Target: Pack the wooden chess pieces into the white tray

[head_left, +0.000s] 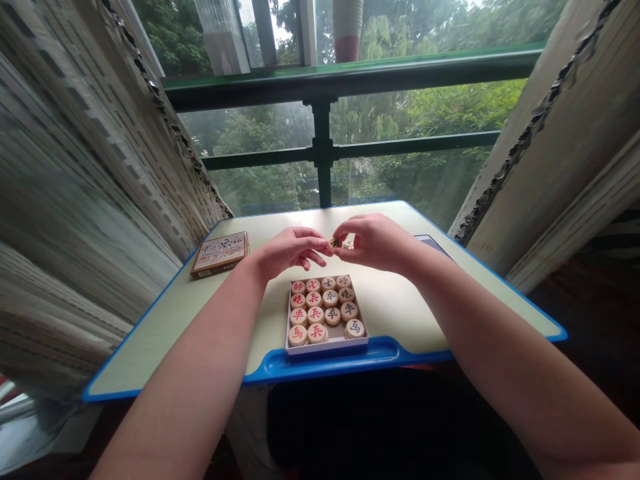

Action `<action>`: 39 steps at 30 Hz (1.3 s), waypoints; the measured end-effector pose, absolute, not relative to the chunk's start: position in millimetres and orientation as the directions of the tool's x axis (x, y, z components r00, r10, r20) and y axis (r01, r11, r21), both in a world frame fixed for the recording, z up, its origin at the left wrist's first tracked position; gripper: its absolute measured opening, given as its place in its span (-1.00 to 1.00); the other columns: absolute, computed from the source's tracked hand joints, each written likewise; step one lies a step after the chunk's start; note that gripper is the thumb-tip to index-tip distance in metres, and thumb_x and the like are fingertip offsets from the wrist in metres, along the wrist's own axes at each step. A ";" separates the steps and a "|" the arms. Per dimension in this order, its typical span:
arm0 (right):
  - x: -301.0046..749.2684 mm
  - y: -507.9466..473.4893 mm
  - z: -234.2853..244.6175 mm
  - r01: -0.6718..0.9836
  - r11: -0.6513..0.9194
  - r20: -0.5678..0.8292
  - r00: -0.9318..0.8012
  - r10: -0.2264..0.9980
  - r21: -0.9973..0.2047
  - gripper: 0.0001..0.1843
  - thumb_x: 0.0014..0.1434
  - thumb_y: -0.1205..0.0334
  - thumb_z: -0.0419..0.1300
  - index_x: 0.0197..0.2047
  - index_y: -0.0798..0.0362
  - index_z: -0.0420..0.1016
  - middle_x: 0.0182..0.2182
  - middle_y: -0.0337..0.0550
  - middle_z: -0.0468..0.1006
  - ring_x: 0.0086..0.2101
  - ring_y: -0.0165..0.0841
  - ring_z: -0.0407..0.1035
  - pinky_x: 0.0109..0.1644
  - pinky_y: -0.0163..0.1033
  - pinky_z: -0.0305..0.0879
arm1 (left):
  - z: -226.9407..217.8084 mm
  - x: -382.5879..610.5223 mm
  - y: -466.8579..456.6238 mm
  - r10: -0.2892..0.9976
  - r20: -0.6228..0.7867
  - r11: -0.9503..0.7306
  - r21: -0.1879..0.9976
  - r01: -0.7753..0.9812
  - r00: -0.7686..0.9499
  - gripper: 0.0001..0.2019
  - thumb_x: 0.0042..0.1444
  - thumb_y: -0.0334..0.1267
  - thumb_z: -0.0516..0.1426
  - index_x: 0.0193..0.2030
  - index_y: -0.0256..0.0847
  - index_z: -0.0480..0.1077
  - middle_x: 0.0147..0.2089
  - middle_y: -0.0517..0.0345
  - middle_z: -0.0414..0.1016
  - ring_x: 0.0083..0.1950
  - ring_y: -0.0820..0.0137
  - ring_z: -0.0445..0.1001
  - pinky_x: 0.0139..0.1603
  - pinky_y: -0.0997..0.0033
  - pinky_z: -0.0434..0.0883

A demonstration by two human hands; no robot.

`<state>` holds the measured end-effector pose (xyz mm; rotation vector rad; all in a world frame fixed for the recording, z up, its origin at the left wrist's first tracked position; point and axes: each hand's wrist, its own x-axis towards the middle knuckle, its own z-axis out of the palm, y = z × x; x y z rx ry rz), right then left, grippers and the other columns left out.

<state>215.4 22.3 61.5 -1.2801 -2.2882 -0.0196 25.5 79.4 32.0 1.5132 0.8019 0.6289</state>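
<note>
My right hand (373,241) pinches a round wooden xiangqi piece (335,243) with a dark character, above the table. The stretched, spread fingers of my left hand (295,252) come up to its left edge, the tips seeming to touch it. Another pale piece (349,244) shows partly behind my right fingers; whether it is held or lies on the table, I cannot tell. Nearer me, an open shallow box (327,347) holds rows of xiangqi pieces, red characters on the left, black on the right. Its dark bottom shows in the front row beside the black piece (355,328).
A patterned box lid (220,254) lies at the table's left. The pale table (395,320) has a blue rim. A flat dark-screened device (434,245) lies behind my right forearm. Curtains (100,153) hang both sides, and a green railing (350,81) stands at the window.
</note>
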 end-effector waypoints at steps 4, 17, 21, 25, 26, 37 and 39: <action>211.7 10.2 67.5 0.761 0.599 0.333 -0.513 0.791 -0.251 -0.80 0.00 0.22 0.23 -0.30 0.11 0.60 -0.43 -0.16 0.54 -0.48 -0.46 0.31 -0.35 -0.33 0.17 | 32.4 23.8 80.2 0.801 -0.042 -0.052 0.989 0.140 0.597 -0.77 -0.08 -0.18 0.21 -0.48 -0.33 0.34 -0.46 0.01 0.51 -0.61 0.52 0.39 -0.70 0.59 0.11; 192.2 -15.9 67.2 0.714 0.668 -0.091 -0.695 0.713 -0.212 -0.72 -0.08 0.19 0.25 -0.23 0.02 0.58 -0.38 -0.17 0.52 -0.46 -0.42 0.28 -0.43 -0.35 0.09 | 20.6 19.7 92.4 0.898 0.088 -0.173 0.971 0.163 0.431 -0.78 -0.09 -0.23 0.11 -0.65 -0.29 0.27 -0.68 0.18 0.32 -0.72 0.64 0.08 -0.69 0.53 -0.06; 192.8 -14.5 63.8 0.739 0.649 -0.113 -0.671 0.733 -0.180 -0.69 -0.10 0.18 0.24 -0.21 -0.01 0.56 -0.36 -0.17 0.54 -0.43 -0.38 0.32 -0.42 -0.33 0.10 | 20.4 21.4 91.7 0.893 0.071 -0.168 0.969 0.182 0.444 -0.77 -0.09 -0.21 0.13 -0.64 -0.28 0.26 -0.67 0.17 0.33 -0.70 0.63 0.09 -0.68 0.54 -0.06; 192.3 -15.1 63.5 0.752 0.638 -0.138 -0.658 0.740 -0.162 -0.69 -0.09 0.18 0.22 -0.21 -0.02 0.55 -0.37 -0.18 0.55 -0.44 -0.37 0.33 -0.42 -0.33 0.10 | 19.7 22.9 91.2 0.897 0.062 -0.164 0.966 0.199 0.438 -0.77 -0.10 -0.19 0.14 -0.63 -0.26 0.23 -0.66 0.18 0.34 -0.70 0.63 0.07 -0.67 0.53 -0.06; 192.0 -15.3 63.4 0.754 0.636 -0.142 -0.656 0.741 -0.161 -0.70 -0.09 0.18 0.22 -0.21 -0.01 0.54 -0.37 -0.18 0.55 -0.44 -0.37 0.33 -0.42 -0.33 0.11 | 19.7 23.3 91.0 0.899 0.060 -0.164 0.965 0.207 0.434 -0.77 -0.10 -0.19 0.14 -0.62 -0.26 0.23 -0.66 0.19 0.34 -0.70 0.63 0.07 -0.67 0.53 -0.06; 199.0 -15.8 68.1 0.756 0.591 -0.102 -0.636 0.765 -0.280 -0.32 -0.17 -0.06 0.31 0.04 -0.02 0.38 -0.07 -0.04 0.42 -0.16 -0.17 0.35 -0.18 -0.20 0.27 | 17.3 22.1 91.3 0.922 0.001 -0.135 0.939 0.318 0.388 -0.81 -0.16 -0.21 0.16 -0.61 -0.25 0.27 -0.65 0.21 0.32 -0.66 0.61 0.06 -0.62 0.51 -0.02; 201.3 -16.6 66.3 0.753 0.581 -0.103 -0.634 0.766 -0.309 0.05 -0.34 -0.16 0.37 0.24 -0.05 0.17 0.13 0.02 0.25 0.06 0.01 0.19 0.01 -0.07 0.23 | 14.9 20.8 93.5 0.926 -0.007 -0.125 0.938 0.324 0.377 -0.83 -0.16 -0.22 0.15 -0.60 -0.26 0.28 -0.65 0.22 0.31 -0.66 0.61 0.06 -0.62 0.52 -0.02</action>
